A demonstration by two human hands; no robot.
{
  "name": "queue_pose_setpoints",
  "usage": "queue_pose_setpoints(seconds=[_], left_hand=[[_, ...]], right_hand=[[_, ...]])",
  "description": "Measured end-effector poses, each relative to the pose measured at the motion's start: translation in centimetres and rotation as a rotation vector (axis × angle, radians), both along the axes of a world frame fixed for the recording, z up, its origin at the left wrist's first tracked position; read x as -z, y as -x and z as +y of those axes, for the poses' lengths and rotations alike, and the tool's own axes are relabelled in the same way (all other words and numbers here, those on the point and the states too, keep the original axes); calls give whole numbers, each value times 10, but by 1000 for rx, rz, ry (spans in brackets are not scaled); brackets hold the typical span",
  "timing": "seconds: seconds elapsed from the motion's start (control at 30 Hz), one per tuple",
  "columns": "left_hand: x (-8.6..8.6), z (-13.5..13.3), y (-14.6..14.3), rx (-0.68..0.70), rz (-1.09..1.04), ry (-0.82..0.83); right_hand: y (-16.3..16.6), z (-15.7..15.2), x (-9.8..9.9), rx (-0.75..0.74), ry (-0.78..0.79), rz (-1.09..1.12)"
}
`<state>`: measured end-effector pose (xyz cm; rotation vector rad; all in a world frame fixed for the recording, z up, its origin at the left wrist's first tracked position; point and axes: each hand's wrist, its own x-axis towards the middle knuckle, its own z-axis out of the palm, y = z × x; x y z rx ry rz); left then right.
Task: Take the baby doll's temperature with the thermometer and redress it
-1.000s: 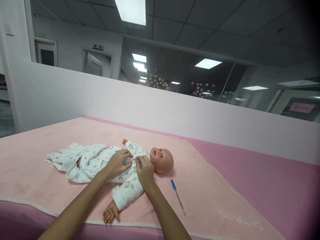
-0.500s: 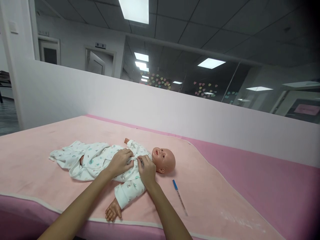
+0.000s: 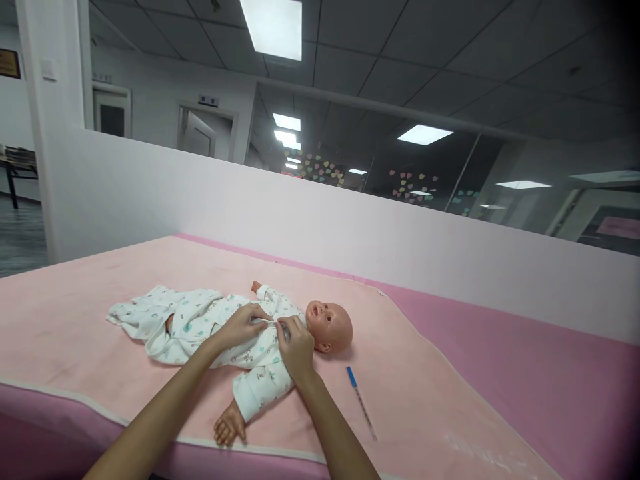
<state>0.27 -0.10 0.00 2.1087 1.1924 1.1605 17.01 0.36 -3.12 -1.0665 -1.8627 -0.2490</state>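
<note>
A baby doll (image 3: 336, 328) lies on its back, its head to the right, dressed in a white printed romper (image 3: 197, 327). Over the doll's chest, my left hand (image 3: 243, 325) pinches the front edge of the romper. Close beside it, my right hand (image 3: 296, 343) also has its fingers pressed together on the cloth near the doll's neck. A narrow strip of white fabric shows between my fingertips; any fastener there is too small to make out. One sleeve of the doll stretches towards me, and its hand (image 3: 230, 424) rests near the table's front edge.
To the right of the doll lies a pen with a blue cap (image 3: 361, 402). A pale pink mat (image 3: 440, 413) with a white border covers much of the darker pink surface (image 3: 540, 347). Behind stands a low white wall (image 3: 310, 213) with glass above it.
The view has shifted slightly, so everything sits a little lower and further right. Both my hands stay on the romper's front, with my fingers moving only a little.
</note>
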Motion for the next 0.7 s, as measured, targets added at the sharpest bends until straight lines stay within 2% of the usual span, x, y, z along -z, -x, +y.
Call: queue_pose_setpoints(seconds=[0.1,0.27,0.37,0.7], left_hand=[[4,3,0,4,-11,-30],[5,4,-1,-90,9,-110],[4,5,-1,-94,12,-128],[1,1,-2,-28,-169,52]], right_hand=[[0,-1,0,-3,5,4],[1,-1,-1,-3,6,7],[1,0,-1,3,2,4],[1,-1,0,7,-3,-9]])
